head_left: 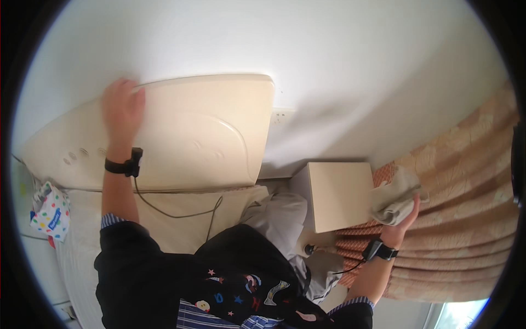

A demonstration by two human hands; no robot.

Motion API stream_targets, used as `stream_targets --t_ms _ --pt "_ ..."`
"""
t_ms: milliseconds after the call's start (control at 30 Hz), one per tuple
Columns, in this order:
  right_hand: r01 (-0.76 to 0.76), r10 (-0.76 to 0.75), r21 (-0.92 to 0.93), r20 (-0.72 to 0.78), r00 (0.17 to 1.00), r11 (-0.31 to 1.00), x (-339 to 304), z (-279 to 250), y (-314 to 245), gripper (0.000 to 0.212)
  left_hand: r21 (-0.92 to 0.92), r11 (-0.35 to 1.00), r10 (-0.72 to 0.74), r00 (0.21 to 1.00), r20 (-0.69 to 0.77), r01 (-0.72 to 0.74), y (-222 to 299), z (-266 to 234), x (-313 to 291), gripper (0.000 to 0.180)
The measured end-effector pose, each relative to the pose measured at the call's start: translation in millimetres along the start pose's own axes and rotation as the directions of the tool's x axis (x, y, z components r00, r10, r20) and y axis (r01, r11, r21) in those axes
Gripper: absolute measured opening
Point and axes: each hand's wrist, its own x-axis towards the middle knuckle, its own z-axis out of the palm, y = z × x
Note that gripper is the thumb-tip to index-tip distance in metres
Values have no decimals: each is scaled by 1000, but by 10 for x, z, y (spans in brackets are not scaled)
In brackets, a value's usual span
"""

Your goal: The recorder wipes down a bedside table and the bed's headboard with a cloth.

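My left hand point(124, 107) is raised at the top edge of the cream headboard point(203, 137). Its thumb stands off to one side, while the fingers are blurred, so I cannot tell whether they grip the edge. Far to the right, my right hand point(404, 222) is closed on a crumpled greyish-white cloth point(397, 211). Part of that cloth hangs loosely in front of the patterned curtain point(460, 219), just beyond the right side of the bedside cabinet point(339, 194).
The headboard stands against a white wall point(329, 49) with a socket point(280, 116). Below it lies the pale mattress point(82, 257), with a dotted bag point(52, 211) on its left. A black cable point(175, 216) trails from my left wrist strap. A window point(463, 315) shows at lower right.
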Motion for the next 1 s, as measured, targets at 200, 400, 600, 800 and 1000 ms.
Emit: stream_targets --t_ms 200,400,600,800,1000 --pt "-488 464 44 248 850 871 485 964 265 39 292 945 -176 982 74 148 -923 31 -753 27" --pt "-51 136 -173 526 840 984 151 2260 429 49 90 953 -292 956 11 290 -1140 -45 -1039 34" --pt "989 -332 143 935 -125 31 -462 3528 966 56 97 960 -268 963 28 264 -1118 -86 -1078 32" --pt "995 -531 100 844 -74 21 -352 3426 1440 34 62 966 -253 967 23 251 -1112 -83 -1066 32" --pt "970 -648 -171 721 244 174 -176 3031 1671 38 20 965 -262 965 23 261 -1206 -66 -1242 35"
